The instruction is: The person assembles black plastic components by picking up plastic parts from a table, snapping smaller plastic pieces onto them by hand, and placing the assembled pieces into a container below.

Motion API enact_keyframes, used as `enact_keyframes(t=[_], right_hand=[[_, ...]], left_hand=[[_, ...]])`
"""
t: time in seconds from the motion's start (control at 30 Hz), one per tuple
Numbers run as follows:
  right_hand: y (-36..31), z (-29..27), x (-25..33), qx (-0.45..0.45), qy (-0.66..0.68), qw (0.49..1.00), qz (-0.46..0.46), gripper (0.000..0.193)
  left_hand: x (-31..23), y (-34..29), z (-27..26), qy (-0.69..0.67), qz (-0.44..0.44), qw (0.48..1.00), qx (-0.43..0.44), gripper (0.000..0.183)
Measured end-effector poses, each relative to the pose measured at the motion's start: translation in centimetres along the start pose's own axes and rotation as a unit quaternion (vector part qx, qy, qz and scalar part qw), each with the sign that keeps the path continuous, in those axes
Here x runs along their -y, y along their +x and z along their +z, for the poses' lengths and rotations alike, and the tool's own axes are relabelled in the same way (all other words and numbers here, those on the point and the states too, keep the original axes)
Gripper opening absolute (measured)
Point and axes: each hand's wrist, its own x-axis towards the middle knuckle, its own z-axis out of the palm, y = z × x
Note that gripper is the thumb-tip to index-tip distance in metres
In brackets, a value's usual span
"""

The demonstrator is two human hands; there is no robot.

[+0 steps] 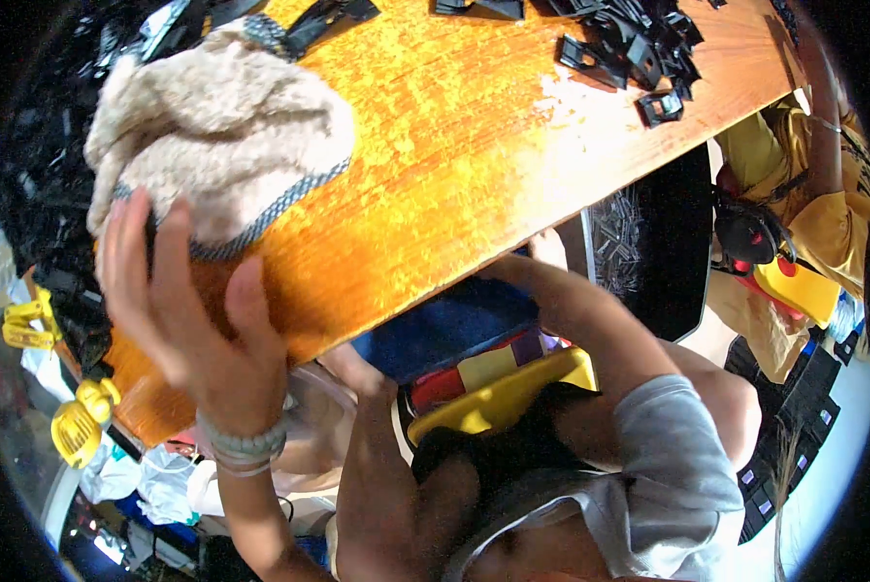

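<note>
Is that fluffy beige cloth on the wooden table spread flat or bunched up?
Bunched up: the beige cloth sits in a rumpled heap, its grey braided trim curling underneath, with the left hand touching its lower edge.

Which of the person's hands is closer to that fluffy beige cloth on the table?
The left. The left hand rests on the near edge of the beige cloth, fingers on it. The right hand is well off to the right, tucked under the table edge.

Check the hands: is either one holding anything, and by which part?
Left hand lies spread on the near edge of the fluffy beige fabric piece with grey braided trim, pressing rather than gripping. Right hand reaches under the orange wooden table, mostly hidden; cannot tell.
</note>
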Motion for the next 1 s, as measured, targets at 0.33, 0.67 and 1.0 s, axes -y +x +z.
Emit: enact_keyframes(t=[0.33, 0.67, 1.0], right_hand=[[-2.2, 0.0, -2.6, -0.103, 0.255, 0.956, 0.106, 0.036], [-3.8, 1.8, -3.0, -0.194, 0.476, 0.832, 0.208, 0.042], [-5.8, 2.3, -4.2, -0.284, 0.648, 0.644, 0.292, 0.049]], left_hand=[[0.1, 0.3, -1.5, 0.067, -0.02, 0.995, 0.066, 0.055], [-1.4, 1.3, -1.4, 0.063, -0.005, 0.993, 0.1, 0.046], [0.3, 0.4, -2.2, 0.08, 0.004, 0.995, 0.059, 0.046]])
